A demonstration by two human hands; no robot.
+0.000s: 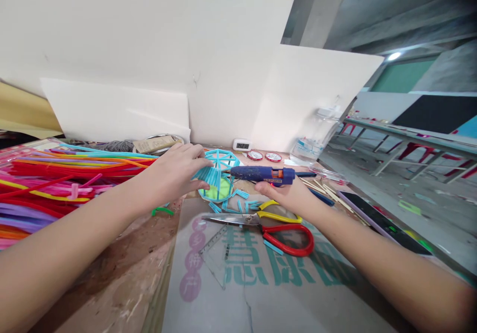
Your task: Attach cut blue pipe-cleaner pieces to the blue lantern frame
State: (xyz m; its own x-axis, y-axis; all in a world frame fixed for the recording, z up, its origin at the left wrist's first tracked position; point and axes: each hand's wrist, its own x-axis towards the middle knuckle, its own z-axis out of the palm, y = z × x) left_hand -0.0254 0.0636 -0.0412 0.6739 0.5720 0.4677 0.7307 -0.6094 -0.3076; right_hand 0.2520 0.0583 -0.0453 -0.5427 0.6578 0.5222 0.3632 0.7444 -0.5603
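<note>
My right hand [285, 194] is closed round a blue hot glue gun [261, 175], its nozzle pointing left at a light-blue round frame [223, 158] built of thin strips. Fingers of my left hand [182, 170] are closed on the frame's left side, where light-blue strips fan out close together. A yellow-green disc [219, 190] shows at the frame's base. Short cut blue pieces [242, 205] lie scattered just in front. Nearer to me rest scissors [276, 228] with one yellow and one red handle, beside a clear set square [214, 253].
Bundles of coloured pipe cleaners [55, 184] cover the left side. A digital timer [241, 144], two red-rimmed round items [264, 156] and a clear plastic bottle [311, 136] stand along the white board [223, 74]. A phone [383, 221] and wooden sticks [341, 199] lie at right.
</note>
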